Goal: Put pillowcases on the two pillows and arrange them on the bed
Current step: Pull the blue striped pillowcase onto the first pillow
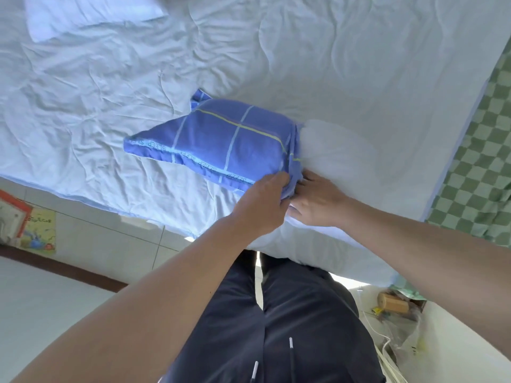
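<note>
A white pillow [340, 158] lies near the bed's front edge, its left part inside a blue checked pillowcase [221, 136]. The bare white end sticks out to the right. My left hand [265, 203] grips the bunched open hem of the pillowcase at the pillow's near side. My right hand [318, 203] lies right beside it, fingers at the same hem and against the pillow's near edge; its fingertips are hidden by the cloth. A second pillow [88, 15], white and uncovered, lies at the far left corner of the bed.
The bed [110, 106] is covered with a wrinkled pale blue sheet. A green checked cloth [481, 167] hangs at the right. Tiled floor with a colourful mat [30, 225] is at the left; cables and a wooden object [392, 302] sit at the lower right.
</note>
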